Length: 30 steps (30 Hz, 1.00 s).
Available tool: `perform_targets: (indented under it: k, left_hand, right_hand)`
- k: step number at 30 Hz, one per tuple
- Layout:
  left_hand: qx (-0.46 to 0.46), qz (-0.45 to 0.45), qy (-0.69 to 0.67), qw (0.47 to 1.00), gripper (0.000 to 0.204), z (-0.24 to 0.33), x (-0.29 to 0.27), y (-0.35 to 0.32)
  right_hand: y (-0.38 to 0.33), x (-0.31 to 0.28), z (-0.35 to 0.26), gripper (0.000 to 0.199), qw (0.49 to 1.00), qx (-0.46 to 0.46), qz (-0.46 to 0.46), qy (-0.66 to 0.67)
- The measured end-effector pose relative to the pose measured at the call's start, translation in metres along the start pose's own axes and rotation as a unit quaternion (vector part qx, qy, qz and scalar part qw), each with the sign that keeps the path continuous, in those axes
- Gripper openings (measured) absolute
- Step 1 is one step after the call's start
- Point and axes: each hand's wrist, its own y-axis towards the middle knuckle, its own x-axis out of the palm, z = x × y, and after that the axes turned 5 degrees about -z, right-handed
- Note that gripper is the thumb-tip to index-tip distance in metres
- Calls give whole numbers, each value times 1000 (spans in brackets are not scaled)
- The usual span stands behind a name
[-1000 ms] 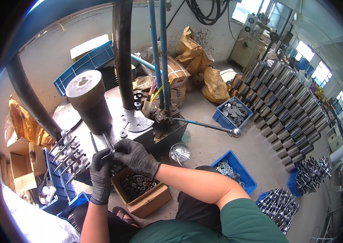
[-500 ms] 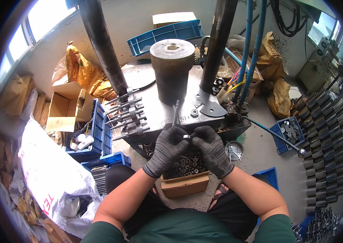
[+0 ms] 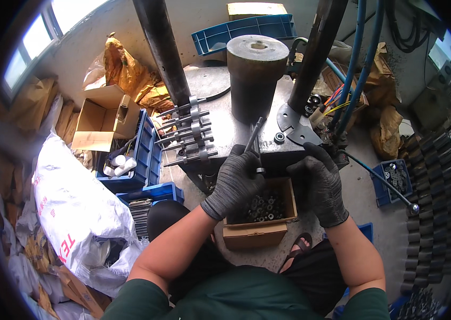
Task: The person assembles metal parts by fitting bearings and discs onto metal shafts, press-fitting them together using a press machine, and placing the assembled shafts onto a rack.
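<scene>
My left hand (image 3: 239,178) is closed round a slim metal shaft (image 3: 255,134) that slants up to the right, in front of the press table's edge. A small shiny ring-shaped part (image 3: 260,170) shows at its fingertips; whether it sits on the shaft I cannot tell. Off to the right, my right hand (image 3: 321,184) is open, with thumb and forefinger apart and nothing visible in it. Both hands wear grey gloves. Below them is a cardboard box (image 3: 255,236) of small bearings (image 3: 263,207). One bearing (image 3: 280,138) lies on the metal table (image 3: 220,128).
A thick steel cylinder (image 3: 255,80) stands on the table between two dark columns (image 3: 164,53). Several shafts with rings (image 3: 196,130) lie along its left edge beside a slotted plate (image 3: 295,125). A ball-ended lever (image 3: 396,194) juts out right, near a blue bin (image 3: 380,184).
My right hand has come away from the ring-shaped part and moved right, opening. My left hand keeps the shaft, which now leans more. The whole view has shifted.
</scene>
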Motion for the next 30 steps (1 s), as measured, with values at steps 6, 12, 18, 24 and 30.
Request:
perform_targets:
  k: [6, 12, 18, 24, 30]
  left_hand:
    - [-15, -31, -71, 997, 18, 4, 6, -4]
    - [32, -27, -31, 999, 19, 5, 9, -7]
    - [-2, -15, -39, 999, 18, -3, 1, 0]
    - [15, -32, -154, 987, 20, 5, 11, -8]
    - [59, -28, -192, 979, 26, 13, 10, -12]
  right_hand:
    - [10, 9, 25, 46, 982, 154, -59, 90]
    - [-1, 22, 16, 42, 987, 156, 31, 25]
    - [8, -26, 15, 39, 997, -31, 22, 59]
    - [1, 19, 22, 51, 988, 143, -43, -48]
    - [0, 18, 19, 46, 990, 93, -33, -104]
